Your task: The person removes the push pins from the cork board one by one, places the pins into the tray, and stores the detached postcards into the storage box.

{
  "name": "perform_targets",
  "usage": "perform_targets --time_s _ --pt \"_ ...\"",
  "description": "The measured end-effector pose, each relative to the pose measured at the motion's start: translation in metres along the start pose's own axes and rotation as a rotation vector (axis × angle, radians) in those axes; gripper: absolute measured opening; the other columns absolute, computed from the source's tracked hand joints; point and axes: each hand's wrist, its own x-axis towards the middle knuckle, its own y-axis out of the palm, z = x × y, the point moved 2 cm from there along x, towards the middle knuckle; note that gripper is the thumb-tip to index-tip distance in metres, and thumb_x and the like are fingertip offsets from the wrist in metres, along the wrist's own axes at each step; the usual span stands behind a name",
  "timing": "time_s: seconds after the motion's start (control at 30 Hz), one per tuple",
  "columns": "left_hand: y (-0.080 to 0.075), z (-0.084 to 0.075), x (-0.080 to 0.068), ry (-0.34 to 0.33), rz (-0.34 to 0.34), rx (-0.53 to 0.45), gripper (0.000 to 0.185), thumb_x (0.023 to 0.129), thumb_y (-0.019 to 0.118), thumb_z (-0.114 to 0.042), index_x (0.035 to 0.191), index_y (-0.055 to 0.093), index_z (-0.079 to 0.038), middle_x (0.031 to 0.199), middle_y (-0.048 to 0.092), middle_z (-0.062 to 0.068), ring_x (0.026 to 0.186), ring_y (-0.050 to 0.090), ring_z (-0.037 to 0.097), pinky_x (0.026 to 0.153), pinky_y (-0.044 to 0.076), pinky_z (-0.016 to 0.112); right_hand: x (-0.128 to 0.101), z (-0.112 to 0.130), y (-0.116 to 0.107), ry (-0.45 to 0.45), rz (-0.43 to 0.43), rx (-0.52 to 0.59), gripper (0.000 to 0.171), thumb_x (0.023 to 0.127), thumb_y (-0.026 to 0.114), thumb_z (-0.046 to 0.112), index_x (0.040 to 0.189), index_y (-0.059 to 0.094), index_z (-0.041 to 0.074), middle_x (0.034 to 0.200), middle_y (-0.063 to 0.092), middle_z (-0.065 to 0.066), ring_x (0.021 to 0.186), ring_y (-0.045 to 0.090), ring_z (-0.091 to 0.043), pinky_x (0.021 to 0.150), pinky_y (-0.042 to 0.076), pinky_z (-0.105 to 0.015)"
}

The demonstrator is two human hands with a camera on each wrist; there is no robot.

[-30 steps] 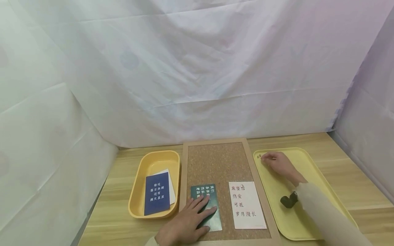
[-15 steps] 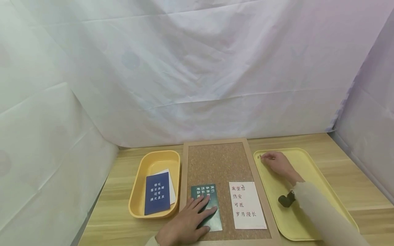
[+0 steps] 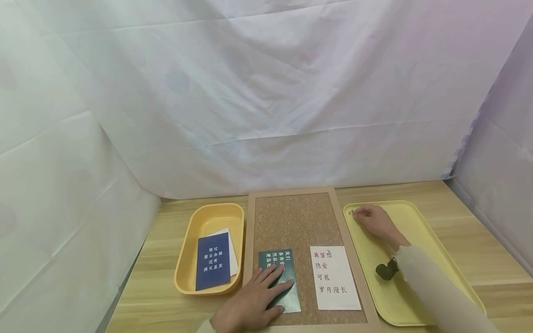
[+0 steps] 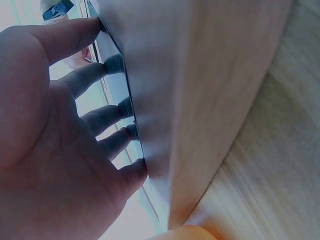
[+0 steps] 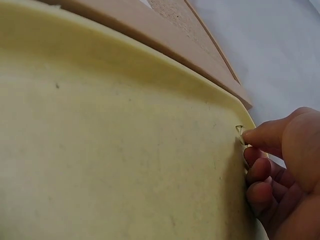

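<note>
My left hand [image 3: 260,298] lies spread on a dark green card [image 3: 291,296] with white characters, which rests on the framed cork board [image 3: 293,217]. In the left wrist view its fingertips touch the card's surface beside the wooden frame [image 4: 165,100]. To the right of that card, a white card [image 3: 335,282] with dark characters has a small tack at its top. My right hand [image 3: 376,221] is at the far left corner of the yellow tray [image 3: 404,249], pinching at a small thumbtack [image 5: 243,140] with its fingertips. Another thumbtack [image 5: 239,128] stands just beyond the thumb.
A deeper yellow-orange tub [image 3: 183,249] stands left of the board. Inside it a blue card [image 3: 213,273] overlaps a white one [image 3: 233,261]. A dark wrist camera [image 3: 387,269] hangs under my right forearm, over the tray. White cloth [image 3: 266,115] closes off the table's back and sides.
The right forearm and its wrist camera have shifted slightly left, while the right fingers stay at the tray's corner. The left hand and the cards have not moved.
</note>
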Motion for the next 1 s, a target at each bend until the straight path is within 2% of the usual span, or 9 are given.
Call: perform_targets --time_s 0.47,0.73,1.0 --pt "-0.0004 0.0004 -0.0003 0.003 -0.004 -0.009 0.056 0.099 0.053 -0.047 0.152 0.033 -0.044 0.165 0.016 -0.008 0.153 0.014 0.021 0.121 0.018 0.054 -0.0006 0.0003 -0.0001 0.018 0.0 -0.007 0.019 0.098 0.06 0.014 0.107 0.071 0.0 0.114 0.069 -0.025 0.106 0.063 -0.043 0.088 0.051 -0.055" --pt "-0.0003 0.0013 -0.0007 0.003 0.006 -0.026 0.057 0.099 0.054 -0.047 0.152 0.031 -0.046 0.165 0.016 -0.009 0.153 0.014 0.02 0.122 0.017 0.053 0.0016 -0.0043 0.0003 0.028 -0.012 -0.009 0.02 0.096 0.063 0.015 0.107 0.071 0.002 0.108 0.071 -0.022 0.097 0.065 -0.035 0.077 0.049 -0.036" --pt "0.0007 0.0015 -0.001 -0.004 0.009 -0.03 0.057 0.099 0.054 -0.047 0.151 0.032 -0.046 0.165 0.017 -0.01 0.153 0.014 0.02 0.122 0.016 0.053 0.001 -0.0064 -0.002 0.013 -0.011 -0.007 0.019 0.094 0.064 0.013 0.109 0.071 0.003 0.104 0.07 -0.02 0.091 0.064 -0.029 0.073 0.047 -0.033"
